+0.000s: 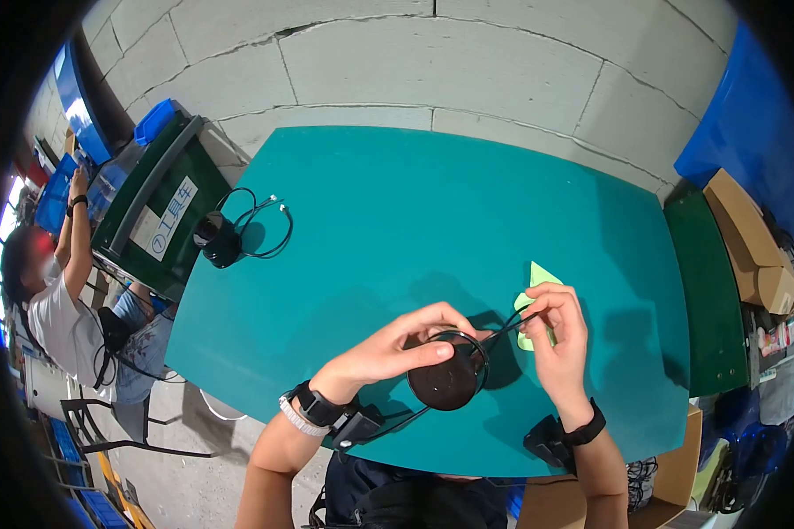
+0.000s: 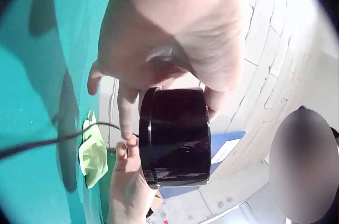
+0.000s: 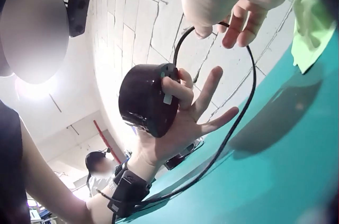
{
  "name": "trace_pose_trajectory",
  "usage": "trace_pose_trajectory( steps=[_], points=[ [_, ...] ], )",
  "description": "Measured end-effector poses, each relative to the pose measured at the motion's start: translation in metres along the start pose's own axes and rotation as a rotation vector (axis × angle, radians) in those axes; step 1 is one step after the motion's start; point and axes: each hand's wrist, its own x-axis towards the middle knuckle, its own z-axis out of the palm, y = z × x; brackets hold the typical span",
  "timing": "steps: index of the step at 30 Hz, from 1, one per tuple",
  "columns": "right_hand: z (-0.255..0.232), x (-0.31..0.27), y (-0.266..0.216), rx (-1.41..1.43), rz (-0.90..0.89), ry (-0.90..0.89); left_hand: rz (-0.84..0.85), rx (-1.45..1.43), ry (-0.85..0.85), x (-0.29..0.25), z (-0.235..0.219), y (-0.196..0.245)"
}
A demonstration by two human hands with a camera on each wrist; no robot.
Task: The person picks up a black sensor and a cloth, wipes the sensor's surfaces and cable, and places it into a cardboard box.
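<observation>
My left hand [image 1: 388,348] grips a glossy black cylindrical device [image 1: 443,383], held up above the green table [image 1: 397,212]. Thumb and fingers clasp its body, while other fingers stretch out in the right wrist view. From the device a thin black cable [image 3: 253,84] runs up to my right hand [image 1: 560,339], which pinches it between thumb and fingertips. Beyond that pinch the cable sweeps down in a long loop toward the left wrist. Beneath the right hand lies a crumpled light green cloth [image 1: 544,275], partly hidden by the fingers.
A similar black cylinder [image 1: 218,242] stands at the table's left edge, its coiled cable [image 1: 282,238] ending in white connectors. Beside it is a dark green bin [image 1: 141,220] with a label. A seated person [image 1: 71,309] is at far left. Cardboard boxes [image 1: 741,247] stand on the right.
</observation>
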Motion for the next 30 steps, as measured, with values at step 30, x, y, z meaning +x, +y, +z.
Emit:
trace_pose_trajectory(
  steps=[30],
  points=[
    [0.005,-0.004,0.0,0.037,0.249,-0.135,0.01,0.06,0.102,0.001,-0.003,0.016]
  ],
)
